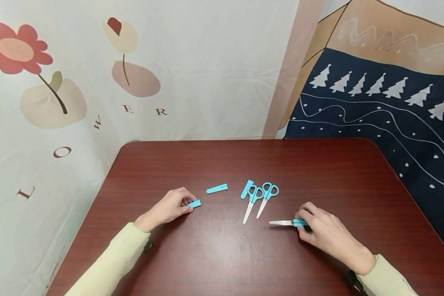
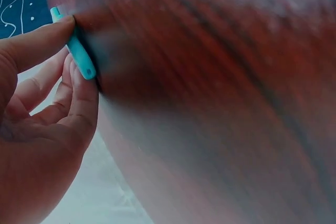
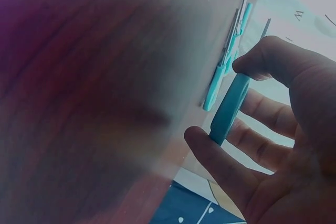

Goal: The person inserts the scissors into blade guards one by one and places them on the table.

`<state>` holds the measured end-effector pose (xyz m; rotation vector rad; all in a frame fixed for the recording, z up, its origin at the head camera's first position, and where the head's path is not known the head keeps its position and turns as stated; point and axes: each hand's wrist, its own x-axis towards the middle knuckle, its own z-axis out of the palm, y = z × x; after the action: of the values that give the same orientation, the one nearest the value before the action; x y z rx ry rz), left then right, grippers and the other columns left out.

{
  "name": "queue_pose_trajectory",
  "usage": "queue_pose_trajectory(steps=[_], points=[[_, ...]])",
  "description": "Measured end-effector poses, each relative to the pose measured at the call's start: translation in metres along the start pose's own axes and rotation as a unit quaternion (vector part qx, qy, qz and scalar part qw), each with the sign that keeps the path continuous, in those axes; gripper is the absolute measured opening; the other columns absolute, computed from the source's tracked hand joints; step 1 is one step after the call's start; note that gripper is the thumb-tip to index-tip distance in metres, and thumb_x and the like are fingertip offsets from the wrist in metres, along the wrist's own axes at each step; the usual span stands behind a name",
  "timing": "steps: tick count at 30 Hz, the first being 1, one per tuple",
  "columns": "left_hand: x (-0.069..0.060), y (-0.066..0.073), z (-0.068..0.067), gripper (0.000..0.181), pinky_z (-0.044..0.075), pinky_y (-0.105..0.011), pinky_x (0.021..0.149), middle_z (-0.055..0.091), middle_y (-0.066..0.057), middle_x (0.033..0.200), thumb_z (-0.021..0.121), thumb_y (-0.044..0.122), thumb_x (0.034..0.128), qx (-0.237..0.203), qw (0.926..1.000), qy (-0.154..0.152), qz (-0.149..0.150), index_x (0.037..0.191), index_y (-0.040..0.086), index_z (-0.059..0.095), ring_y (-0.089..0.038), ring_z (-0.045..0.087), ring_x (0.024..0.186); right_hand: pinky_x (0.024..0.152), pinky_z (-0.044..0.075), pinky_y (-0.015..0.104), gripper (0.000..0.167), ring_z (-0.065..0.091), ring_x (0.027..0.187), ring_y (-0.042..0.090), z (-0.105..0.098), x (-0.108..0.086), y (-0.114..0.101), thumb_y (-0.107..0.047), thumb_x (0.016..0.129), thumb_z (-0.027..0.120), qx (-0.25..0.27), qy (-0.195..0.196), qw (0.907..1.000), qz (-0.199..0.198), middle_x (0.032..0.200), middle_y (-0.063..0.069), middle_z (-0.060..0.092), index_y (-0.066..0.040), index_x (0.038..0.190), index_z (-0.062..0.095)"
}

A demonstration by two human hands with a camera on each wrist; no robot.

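Observation:
In the head view my left hand (image 1: pixel 172 206) pinches a small blue scissors cover (image 1: pixel 195 204) between thumb and fingers, at the left part of the table. The left wrist view shows this cover (image 2: pixel 80 56) close up. My right hand (image 1: pixel 325 230) grips a pair of scissors (image 1: pixel 283 223) by its blue handles, blades pointing left. From the right wrist, the handle (image 3: pixel 231 106) shows between thumb and fingers. Between the hands lie two more scissors, one (image 1: pixel 252 201) left of the other (image 1: pixel 268 198), handles toward the back. Another blue cover (image 1: pixel 217 188) lies right of my left hand.
A third blue cover (image 1: pixel 246 190) lies partly behind the handles of the left lying scissors. The brown table (image 1: pixel 214 263) has rounded far corners. Behind it hang a white flower-print cloth (image 1: pixel 214 74) and a dark blue cloth with white trees (image 1: pixel 355 107).

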<state>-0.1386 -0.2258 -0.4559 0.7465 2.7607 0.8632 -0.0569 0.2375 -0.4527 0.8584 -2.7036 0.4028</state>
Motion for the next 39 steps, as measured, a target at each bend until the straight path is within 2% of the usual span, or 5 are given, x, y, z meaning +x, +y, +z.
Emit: queue_pose_trajectory(steps=[7, 13, 23, 32, 39], points=[[-0.001, 0.003, -0.001, 0.016, 0.052, -0.027, 0.073, 0.063, 0.006, 0.089, 0.081, 0.0, 0.0856, 0.013, 0.9999, -0.001, 0.003, 0.097, 0.01, 0.075, -0.009, 0.058, 0.08, 0.05, 0.044, 0.023, 0.029, 0.049, 0.066, 0.003, 0.002, 0.001, -0.003, -0.01, 0.072, 0.085, 0.012, 0.008, 0.9999, 0.004, 0.102, -0.003, 0.058, -0.015, 0.096, 0.069], [-0.003, 0.007, 0.0, 0.017, 0.053, -0.031, 0.076, 0.062, 0.005, 0.093, 0.077, -0.002, 0.0888, -0.002, 0.9996, 0.008, 0.026, 0.099, 0.011, 0.074, -0.011, 0.059, 0.085, 0.049, 0.041, 0.019, 0.028, 0.043, 0.06, -0.002, 0.002, 0.003, -0.005, -0.009, 0.074, 0.081, 0.031, 0.021, 0.9993, 0.006, 0.094, -0.009, 0.059, -0.018, 0.094, 0.064], [-0.007, 0.031, 0.0, 0.021, 0.052, -0.033, 0.083, 0.062, 0.008, 0.103, 0.073, 0.002, 0.0945, -0.071, 0.9973, 0.014, 0.014, 0.108, 0.018, 0.072, -0.011, 0.06, 0.09, 0.052, 0.045, 0.019, 0.03, 0.049, 0.063, -0.001, 0.002, 0.01, -0.009, -0.008, 0.075, 0.081, 0.048, 0.034, 0.9982, 0.01, 0.097, -0.008, 0.064, -0.016, 0.101, 0.07], [-0.006, 0.052, 0.003, 0.022, 0.051, -0.031, 0.076, 0.065, 0.009, 0.107, 0.075, 0.005, 0.0933, -0.097, 0.9938, 0.052, 0.009, 0.11, 0.019, 0.073, -0.012, 0.059, 0.083, 0.052, 0.044, 0.02, 0.027, 0.058, 0.065, 0.004, 0.001, 0.018, -0.013, -0.01, 0.076, 0.079, 0.051, 0.061, 0.9968, 0.002, 0.103, -0.008, 0.066, -0.018, 0.101, 0.072], [-0.003, 0.064, 0.008, 0.023, 0.052, -0.03, 0.075, 0.066, 0.013, 0.105, 0.076, 0.006, 0.0932, -0.113, 0.9907, 0.075, 0.013, 0.11, 0.021, 0.074, -0.012, 0.059, 0.084, 0.055, 0.05, 0.024, 0.027, 0.064, 0.074, 0.006, 0.002, 0.025, -0.015, -0.013, 0.077, 0.082, 0.054, 0.077, 0.9956, -0.006, 0.108, -0.004, 0.069, -0.012, 0.104, 0.075]])
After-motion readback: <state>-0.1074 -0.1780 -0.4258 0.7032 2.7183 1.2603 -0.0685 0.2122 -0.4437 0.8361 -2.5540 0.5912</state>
